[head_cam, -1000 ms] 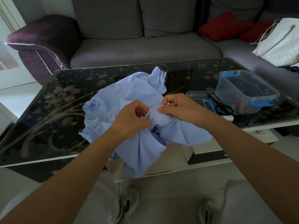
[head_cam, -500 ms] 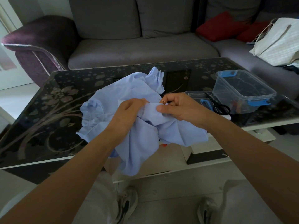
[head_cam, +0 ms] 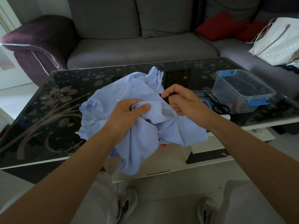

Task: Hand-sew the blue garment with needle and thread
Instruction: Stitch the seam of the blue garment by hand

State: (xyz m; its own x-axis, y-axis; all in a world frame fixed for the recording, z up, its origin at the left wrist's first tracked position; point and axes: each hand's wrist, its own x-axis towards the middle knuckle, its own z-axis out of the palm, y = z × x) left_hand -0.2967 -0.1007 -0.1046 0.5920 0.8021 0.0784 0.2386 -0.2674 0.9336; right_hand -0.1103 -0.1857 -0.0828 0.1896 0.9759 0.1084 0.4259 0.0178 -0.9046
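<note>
On my head view, my left hand (head_cam: 129,113) bunches a fold of the blue garment (head_cam: 142,126), thumb pressed onto the cloth. The garment hangs over the near edge of the glass table (head_cam: 48,110). My right hand (head_cam: 182,101) pinches the needle (head_cam: 165,94), just above the cloth. Near the table's right edge lie black scissors (head_cam: 220,107) beside a clear box (head_cam: 242,91).
</note>
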